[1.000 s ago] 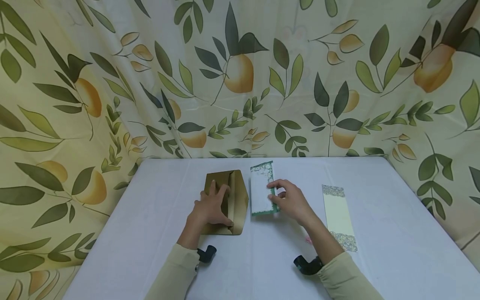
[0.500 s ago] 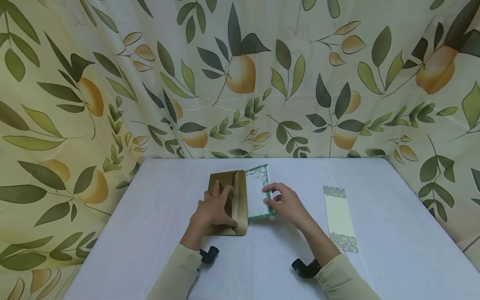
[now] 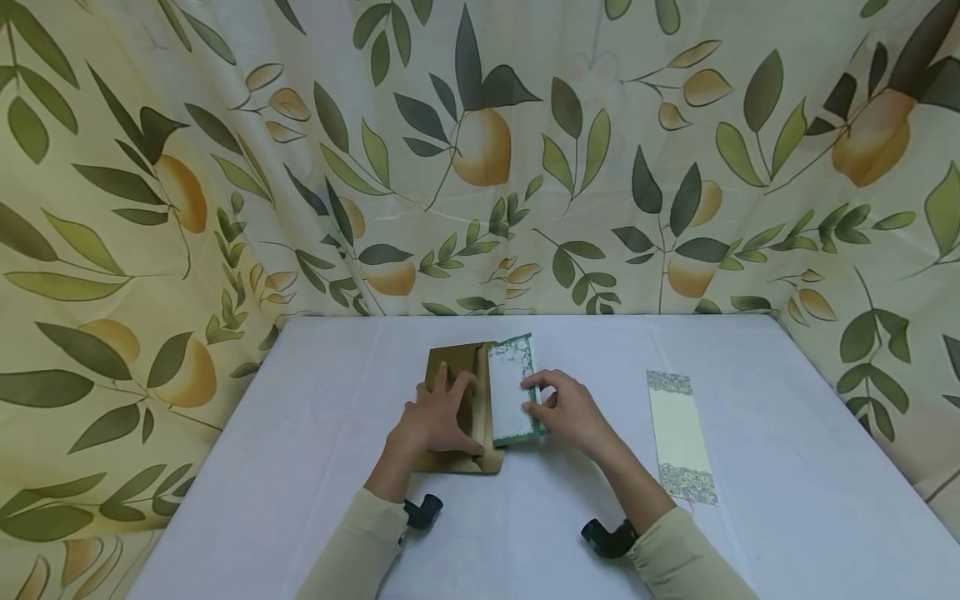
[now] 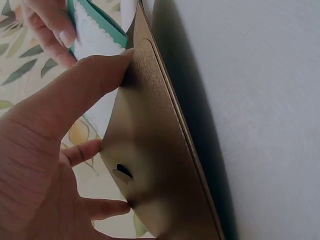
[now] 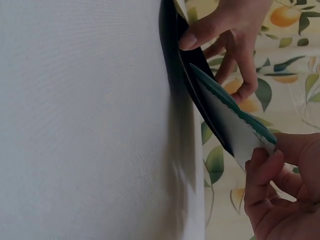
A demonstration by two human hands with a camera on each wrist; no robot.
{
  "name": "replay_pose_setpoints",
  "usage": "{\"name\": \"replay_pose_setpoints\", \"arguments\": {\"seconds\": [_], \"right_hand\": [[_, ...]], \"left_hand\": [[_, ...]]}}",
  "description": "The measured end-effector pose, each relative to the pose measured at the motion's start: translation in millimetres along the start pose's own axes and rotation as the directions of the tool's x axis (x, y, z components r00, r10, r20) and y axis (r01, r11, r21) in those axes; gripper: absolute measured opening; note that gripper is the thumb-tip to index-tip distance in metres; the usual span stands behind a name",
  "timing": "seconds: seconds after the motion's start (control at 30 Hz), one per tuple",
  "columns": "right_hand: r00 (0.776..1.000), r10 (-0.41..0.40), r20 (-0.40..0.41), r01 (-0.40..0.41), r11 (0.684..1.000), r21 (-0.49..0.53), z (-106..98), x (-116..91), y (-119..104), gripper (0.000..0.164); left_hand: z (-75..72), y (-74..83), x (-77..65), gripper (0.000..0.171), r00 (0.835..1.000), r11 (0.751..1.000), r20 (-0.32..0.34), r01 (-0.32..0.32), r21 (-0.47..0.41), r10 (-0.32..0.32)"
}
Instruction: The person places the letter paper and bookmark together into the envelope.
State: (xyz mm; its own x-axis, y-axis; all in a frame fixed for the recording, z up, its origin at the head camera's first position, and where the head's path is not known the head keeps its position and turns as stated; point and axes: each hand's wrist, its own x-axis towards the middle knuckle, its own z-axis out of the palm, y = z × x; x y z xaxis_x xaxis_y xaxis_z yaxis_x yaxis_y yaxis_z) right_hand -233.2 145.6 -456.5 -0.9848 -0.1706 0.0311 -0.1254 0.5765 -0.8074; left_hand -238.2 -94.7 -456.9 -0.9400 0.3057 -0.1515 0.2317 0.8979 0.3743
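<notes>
The gold envelope (image 3: 444,463) lies on the table with its flap side to the right. My left hand (image 3: 435,417) rests on it with fingers spread, thumb at the near end of its mouth. In the left wrist view, the thumb and fingertips of the left hand (image 4: 60,130) touch the edges of the envelope (image 4: 150,140). A folded white card (image 3: 512,392) with green floral borders is pinched along its right edge by my right hand (image 3: 570,412). Its left edge meets the envelope's mouth. In the right wrist view, the card (image 5: 232,117) tilts toward the dark opening.
A cream paper strip (image 3: 678,433) with patterned ends lies to the right of my right hand. White cloth (image 3: 510,533) covers the table. A leaf-and-fruit-print curtain (image 3: 570,167) hangs behind the far edge.
The right hand has brought the card leftward from beside the envelope to its mouth, where it overlaps the flap. The envelope and left hand have shifted slightly right.
</notes>
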Motion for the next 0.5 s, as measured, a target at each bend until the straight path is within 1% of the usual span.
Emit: {"name": "replay_pose_setpoints", "arguments": {"seconds": [0.2, 0.4, 0.5], "right_hand": [[1.000, -0.007, -0.002, 0.007, 1.000, -0.010, 1.0, -0.9, -0.2, 0.029], [0.999, 0.015, 0.040, -0.016, 0.999, 0.027, 0.5, -2.2, -2.4, 0.032], [0.998, 0.016, 0.061, -0.018, 1.000, 0.024, 0.2, -2.3, -3.6, 0.034]], "left_hand": [[-1.7, 5.2, -1.1, 0.097, 1.000, 1.000, 0.009, -0.010, -0.017, 0.010], [-1.8, 7.6, -1.3, 0.096, 1.000, 1.000, 0.013, -0.009, -0.019, 0.009], [-2.0, 8.1, -1.7, 0.095, 1.000, 1.000, 0.014, -0.012, -0.026, 0.012]]}}
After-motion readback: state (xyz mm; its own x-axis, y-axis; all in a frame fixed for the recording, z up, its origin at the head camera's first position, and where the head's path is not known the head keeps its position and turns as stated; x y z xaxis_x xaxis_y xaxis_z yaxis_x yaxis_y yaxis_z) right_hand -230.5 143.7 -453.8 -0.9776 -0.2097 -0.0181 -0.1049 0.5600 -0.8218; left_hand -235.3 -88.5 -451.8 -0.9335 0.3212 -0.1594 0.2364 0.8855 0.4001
